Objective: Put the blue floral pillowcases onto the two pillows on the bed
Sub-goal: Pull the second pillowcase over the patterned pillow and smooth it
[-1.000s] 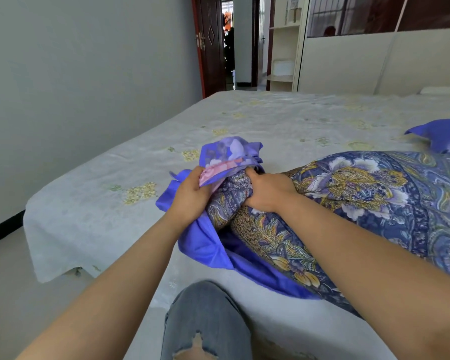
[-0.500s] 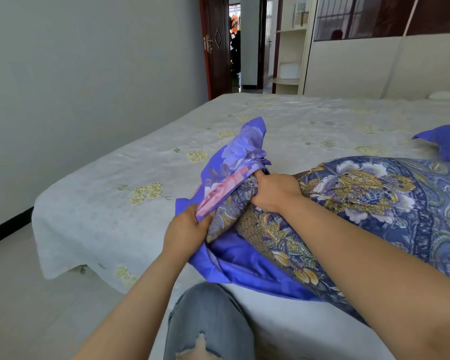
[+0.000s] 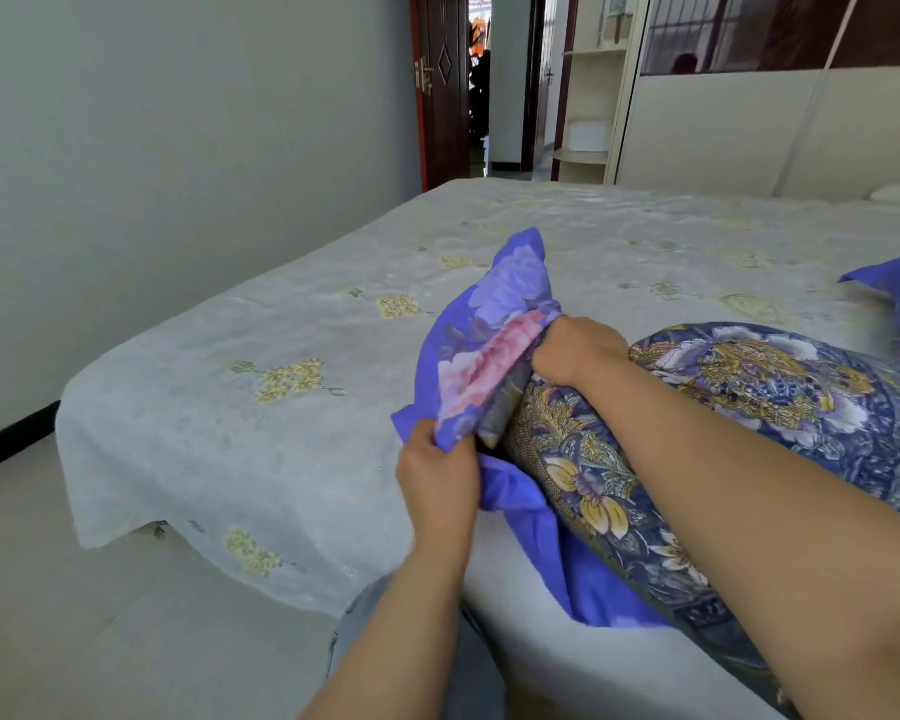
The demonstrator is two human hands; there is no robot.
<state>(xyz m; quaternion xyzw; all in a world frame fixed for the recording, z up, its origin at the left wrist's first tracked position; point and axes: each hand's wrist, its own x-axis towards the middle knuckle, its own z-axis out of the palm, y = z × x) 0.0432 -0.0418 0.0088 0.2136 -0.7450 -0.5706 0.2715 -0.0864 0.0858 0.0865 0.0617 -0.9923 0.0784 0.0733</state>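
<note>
Near the bed's front edge, the left hand pinched the pillowcase opening; the right hand clamped the pillow corner, barely inserted.

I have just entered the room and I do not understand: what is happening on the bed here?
A person is putting a blue floral pillowcase onto a dark patterned pillow lying on the bed. The left hand grips the pillowcase's open edge, while the right hand holds the pillow's end at the opening. Only that end is inside; most of the pillow is uncovered. More blue fabric lies at the far right.
</note>
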